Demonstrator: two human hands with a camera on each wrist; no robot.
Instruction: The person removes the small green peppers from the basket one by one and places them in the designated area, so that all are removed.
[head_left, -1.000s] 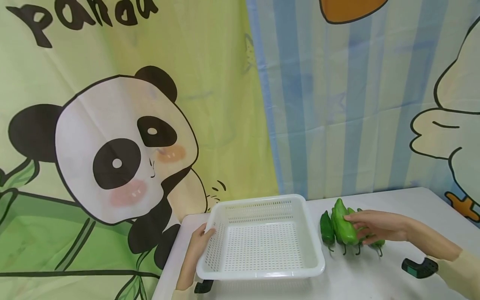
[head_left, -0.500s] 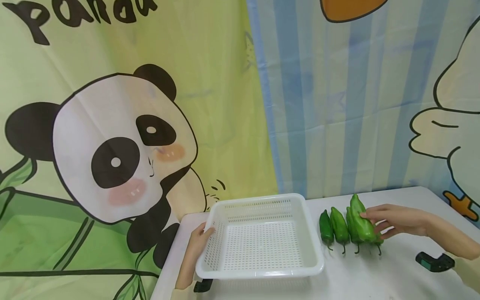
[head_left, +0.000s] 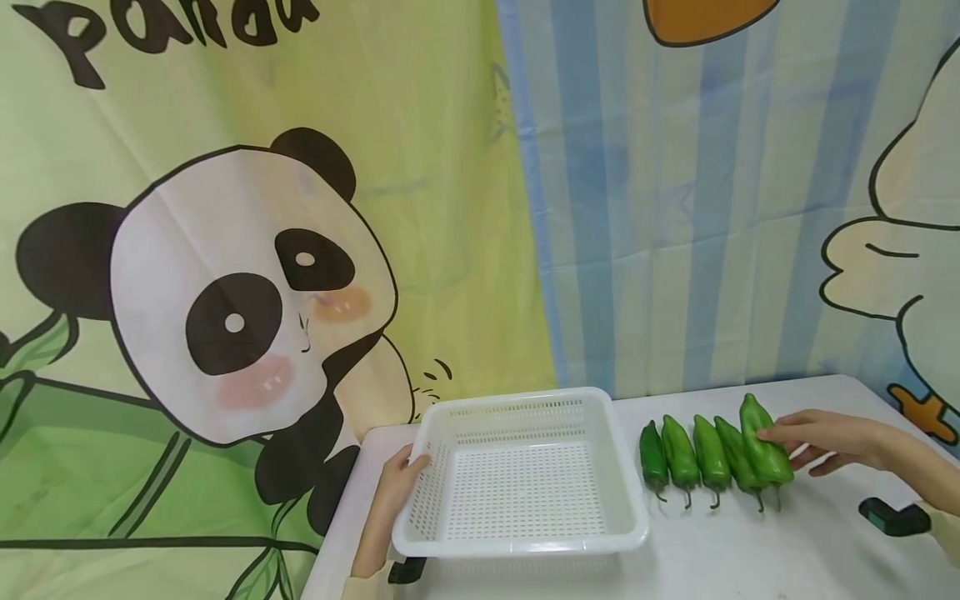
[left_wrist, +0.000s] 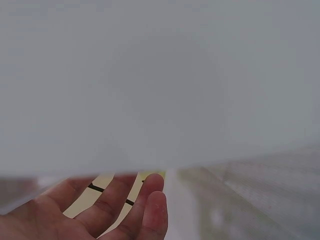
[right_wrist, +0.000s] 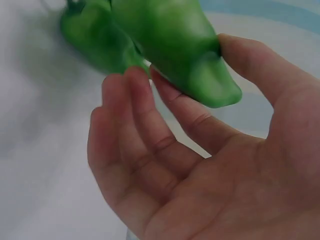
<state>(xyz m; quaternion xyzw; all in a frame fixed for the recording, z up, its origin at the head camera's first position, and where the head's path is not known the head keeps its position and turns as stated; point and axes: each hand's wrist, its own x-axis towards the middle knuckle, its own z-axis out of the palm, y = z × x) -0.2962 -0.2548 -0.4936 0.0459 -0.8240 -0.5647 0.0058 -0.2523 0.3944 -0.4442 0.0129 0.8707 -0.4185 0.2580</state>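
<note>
My right hand [head_left: 832,442] pinches a large light-green pepper [head_left: 765,442] between thumb and fingers, at the right end of a row of several green peppers [head_left: 711,454]. In the right wrist view the held pepper [right_wrist: 170,45] tilts, with another pepper [right_wrist: 95,35] beyond it. On the left, my left hand [head_left: 397,487] holds the left rim of a white perforated plastic basket [head_left: 632,508], its thumb over the edge. A blurred pale surface fills most of the left wrist view, above the fingers [left_wrist: 110,205]; the thumb is hidden there.
The basket stands on a white table [head_left: 720,558], tilted slightly, just left of the peppers. Behind the table hangs a printed curtain [head_left: 465,208] with a panda. Dark wrist devices [head_left: 894,517] are worn on both arms.
My right hand has carried the light-green pepper to the right, across the row, uncovering the peppers behind it. The left hand and the basket have stayed in place.
</note>
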